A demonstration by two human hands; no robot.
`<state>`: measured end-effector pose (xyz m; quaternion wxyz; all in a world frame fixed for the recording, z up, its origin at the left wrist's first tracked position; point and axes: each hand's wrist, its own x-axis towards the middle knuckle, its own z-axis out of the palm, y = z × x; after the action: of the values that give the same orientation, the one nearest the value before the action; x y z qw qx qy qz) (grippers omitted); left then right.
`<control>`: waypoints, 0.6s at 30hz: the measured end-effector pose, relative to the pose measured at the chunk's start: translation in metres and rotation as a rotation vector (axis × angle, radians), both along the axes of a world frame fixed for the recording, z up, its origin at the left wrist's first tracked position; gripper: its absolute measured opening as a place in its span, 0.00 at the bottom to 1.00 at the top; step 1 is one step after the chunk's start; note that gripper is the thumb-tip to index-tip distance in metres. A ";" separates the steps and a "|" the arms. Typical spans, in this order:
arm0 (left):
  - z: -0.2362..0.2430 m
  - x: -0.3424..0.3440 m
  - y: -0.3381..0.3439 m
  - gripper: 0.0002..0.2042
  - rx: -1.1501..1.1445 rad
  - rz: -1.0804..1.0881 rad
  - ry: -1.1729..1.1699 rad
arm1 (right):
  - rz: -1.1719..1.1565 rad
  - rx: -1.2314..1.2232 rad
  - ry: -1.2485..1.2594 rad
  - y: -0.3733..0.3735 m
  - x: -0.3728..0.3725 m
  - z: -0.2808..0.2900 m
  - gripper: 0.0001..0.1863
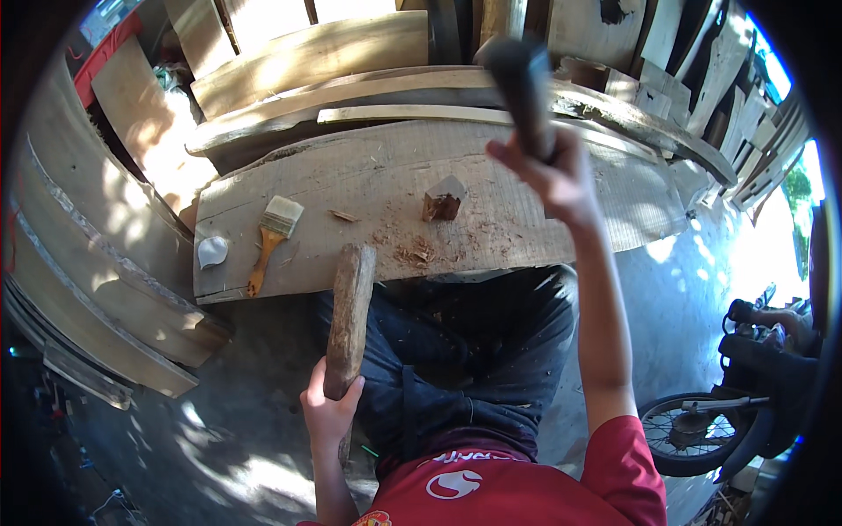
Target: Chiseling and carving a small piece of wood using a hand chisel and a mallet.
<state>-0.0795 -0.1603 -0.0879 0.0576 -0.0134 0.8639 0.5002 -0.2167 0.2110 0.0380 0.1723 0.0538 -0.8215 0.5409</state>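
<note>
My left hand (330, 405), low by my left thigh, is closed around a rough, thick wooden stick (353, 307) that stands up toward the board's near edge. My right hand (566, 180) is raised over the right part of the wide wooden board (324, 167). It grips a dark cylindrical tool (519, 88), blurred by motion, so its exact kind is unclear. A small angular block (445, 200) with a reddish-brown side sits mid-board, apart from both hands. Wood shavings (417, 254) lie scattered around it.
A flat brush (274, 237) with a wooden handle and a small white object (212, 252) lie on the board's left end. Planks (307, 61) lean along the back, with more stacked (96, 280) at left. A motorcycle wheel (693, 434) stands at lower right.
</note>
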 end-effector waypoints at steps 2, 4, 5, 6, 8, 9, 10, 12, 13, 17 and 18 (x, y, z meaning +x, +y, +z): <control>-0.003 -0.002 -0.001 0.24 -0.016 -0.002 -0.002 | 0.146 -0.351 0.080 -0.003 0.003 0.031 0.18; -0.003 -0.004 0.001 0.25 -0.011 -0.006 0.023 | 0.377 -0.533 0.189 -0.005 -0.005 0.048 0.18; -0.002 -0.004 0.001 0.25 -0.020 -0.002 0.020 | 0.449 -0.579 0.229 -0.015 -0.012 0.054 0.19; -0.001 -0.006 0.002 0.25 -0.044 -0.008 0.023 | 0.444 -0.636 0.240 -0.022 -0.017 0.057 0.20; 0.000 -0.006 0.003 0.26 -0.077 -0.012 0.027 | 0.425 -0.641 0.294 -0.036 -0.027 0.056 0.22; 0.001 -0.006 0.003 0.26 -0.062 -0.028 0.028 | 0.412 -0.630 0.316 -0.041 -0.029 0.053 0.22; 0.002 -0.006 0.003 0.26 -0.046 -0.044 0.029 | 0.399 -0.619 0.339 -0.044 -0.030 0.050 0.22; 0.007 -0.006 0.003 0.25 -0.054 -0.026 0.010 | 0.423 -0.657 0.316 -0.049 -0.030 0.039 0.23; 0.010 -0.007 0.004 0.25 -0.053 -0.014 -0.008 | 0.386 -0.636 0.326 -0.053 -0.030 0.035 0.23; 0.024 -0.015 0.006 0.25 0.036 -0.026 -0.036 | 0.342 -0.576 0.336 -0.053 -0.033 0.022 0.21; 0.028 -0.018 0.005 0.26 0.059 -0.025 -0.003 | 0.334 -0.544 0.341 -0.055 -0.034 0.020 0.20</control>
<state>-0.0975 -0.1553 -0.0598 0.0655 -0.0016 0.8488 0.5246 -0.2506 0.1565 0.0581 0.2240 0.2291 -0.5868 0.7437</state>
